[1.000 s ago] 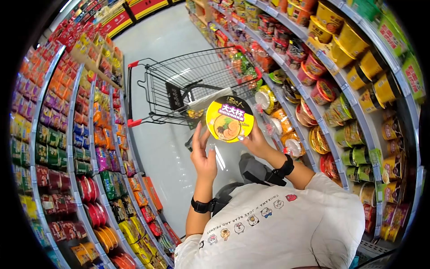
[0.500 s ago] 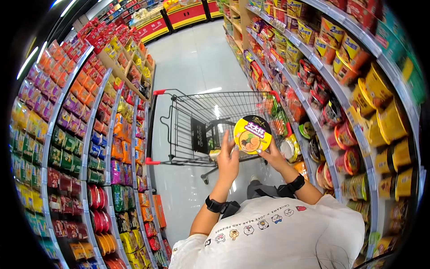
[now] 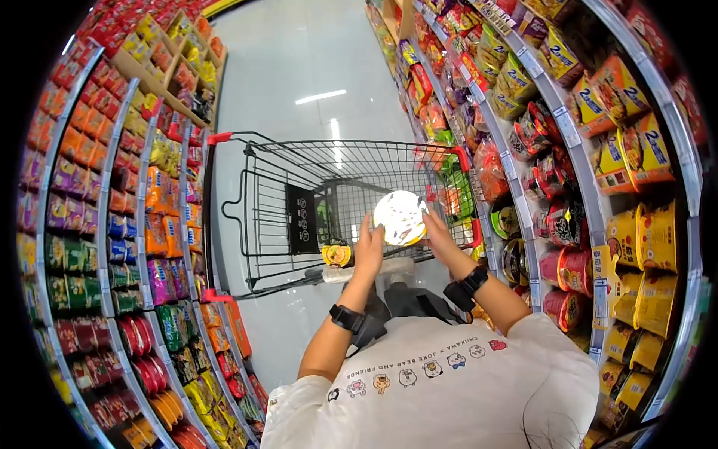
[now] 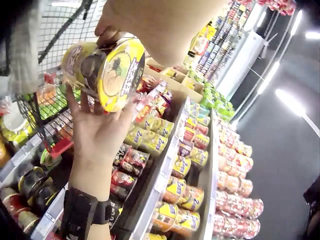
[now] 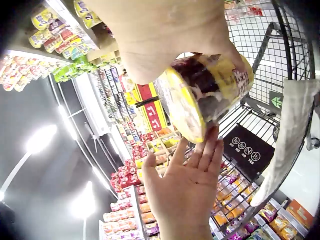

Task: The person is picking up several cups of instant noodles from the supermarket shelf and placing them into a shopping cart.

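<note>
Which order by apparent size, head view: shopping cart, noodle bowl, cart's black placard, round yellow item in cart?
1. shopping cart
2. noodle bowl and black placard: look alike, bowl nearer the camera, so unranked
3. round yellow item

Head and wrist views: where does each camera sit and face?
Head: worn on the head, looking down at the round yellow-rimmed noodle bowl and the black wire cart; left hand, right hand and white shirt show.
Left wrist: on that wrist, facing the bowl; left hand near, right hand opposite.
Right wrist: mirrored, left hand opposite.
All three share the bowl.
</note>
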Tool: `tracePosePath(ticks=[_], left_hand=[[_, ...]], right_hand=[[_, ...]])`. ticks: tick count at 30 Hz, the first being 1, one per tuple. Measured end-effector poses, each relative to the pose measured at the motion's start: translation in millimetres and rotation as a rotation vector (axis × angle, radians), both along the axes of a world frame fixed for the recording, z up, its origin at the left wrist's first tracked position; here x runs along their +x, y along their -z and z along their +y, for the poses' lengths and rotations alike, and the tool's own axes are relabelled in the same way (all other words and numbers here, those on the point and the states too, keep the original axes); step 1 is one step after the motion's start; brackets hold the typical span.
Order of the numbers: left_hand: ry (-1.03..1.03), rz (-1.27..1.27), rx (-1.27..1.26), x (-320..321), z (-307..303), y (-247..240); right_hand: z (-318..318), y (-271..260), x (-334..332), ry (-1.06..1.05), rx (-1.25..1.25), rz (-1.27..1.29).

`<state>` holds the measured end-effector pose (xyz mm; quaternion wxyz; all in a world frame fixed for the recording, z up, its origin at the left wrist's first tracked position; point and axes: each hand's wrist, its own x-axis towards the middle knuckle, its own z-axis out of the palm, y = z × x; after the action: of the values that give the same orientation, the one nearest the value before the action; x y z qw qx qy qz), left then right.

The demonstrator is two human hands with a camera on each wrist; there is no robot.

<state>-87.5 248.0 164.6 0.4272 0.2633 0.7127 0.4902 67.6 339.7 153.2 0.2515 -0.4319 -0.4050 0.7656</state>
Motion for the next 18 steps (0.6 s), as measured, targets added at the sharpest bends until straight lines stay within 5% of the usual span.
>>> tracePosePath(ticks=[6, 9, 11, 14, 15, 18], left_hand=[[0.061, 0.004, -0.135, -57, 22, 153], [0.092, -0.246, -0.242, -79, 26, 217], [0.074, -0.456, -0.423, -92, 27, 219], [-0.004, -0.607, -0.608, -98, 25, 229], [0.006, -0.645, -0.64, -101, 24, 230], [0.097, -0.755, -0.747, -108, 13, 251]], right_hand=[[29, 79, -57, 0.011, -0.307, -0.112], [46, 103, -88, -0.123, -0.411, -0.165], [48, 117, -103, -0.193, -0.551, -0.238], [41, 219, -98, -0.154, -0.774, -0.231], [41, 171, -124, -0.107, -0.655, -0.493], [25, 197, -120, -0.27, -0.484, -0.614]])
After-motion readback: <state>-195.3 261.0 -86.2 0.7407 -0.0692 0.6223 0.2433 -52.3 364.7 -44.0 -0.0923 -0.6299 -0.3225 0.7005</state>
